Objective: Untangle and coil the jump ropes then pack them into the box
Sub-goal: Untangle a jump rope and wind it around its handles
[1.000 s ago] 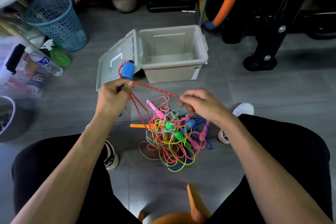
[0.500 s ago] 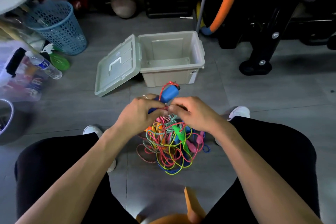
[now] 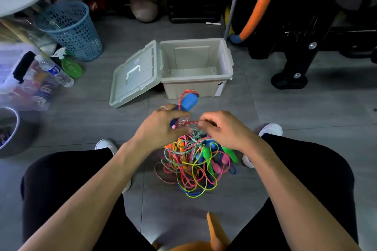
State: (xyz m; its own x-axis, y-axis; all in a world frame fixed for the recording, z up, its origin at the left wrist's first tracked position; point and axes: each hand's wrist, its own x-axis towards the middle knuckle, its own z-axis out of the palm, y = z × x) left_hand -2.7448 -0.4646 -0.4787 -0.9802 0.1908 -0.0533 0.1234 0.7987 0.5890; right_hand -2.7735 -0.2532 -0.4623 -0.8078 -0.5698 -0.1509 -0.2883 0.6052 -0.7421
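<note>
Hands barely moved | left hand (image 3: 161,126) grips blue handle (image 3: 188,102) | right hand (image 3: 221,128) pinches red rope (image 3: 190,122)

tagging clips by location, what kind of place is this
Probably a home storage or workout corner: a kettlebell against the back wall, black exercise-machine legs, a foam-covered hoop, and a blue laundry-style basket on grey floor tiles.

A home storage or gym corner: grey tiled floor (image 3: 306,116), a kettlebell (image 3: 144,6), foam-padded hoop (image 3: 259,6), laundry basket (image 3: 71,28) and stacked boxes (image 3: 193,0).
</note>
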